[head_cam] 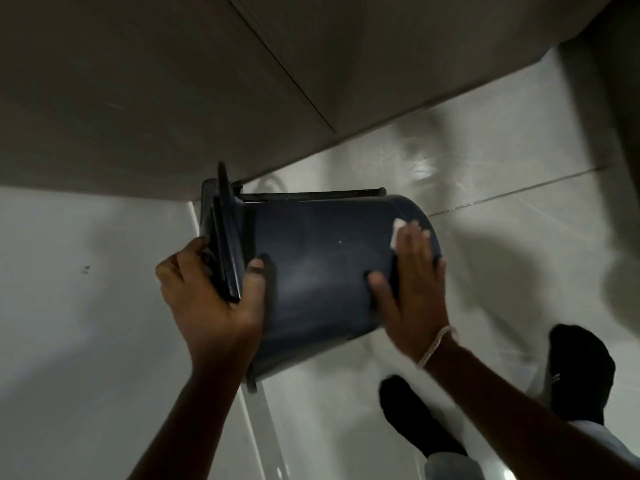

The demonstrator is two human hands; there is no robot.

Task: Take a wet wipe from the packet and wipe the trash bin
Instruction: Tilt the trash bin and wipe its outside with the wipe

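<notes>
A dark blue round trash bin (318, 265) is held off the floor, tipped on its side with its lidded top to the left and its base to the right. My left hand (207, 289) grips the lid and rim at the bin's left end. My right hand (415, 289) lies flat on the bin's wall near the base, pressing a white wet wipe (398, 232) against it; only a corner of the wipe shows past my fingers. The wipe packet is out of view.
A beige wall or cabinet face (173, 81) rises behind the bin. Glossy pale floor tiles (519, 202) spread to the right and below. My two feet in dark socks (581, 372) stand at lower right. A white surface (69, 306) fills the left.
</notes>
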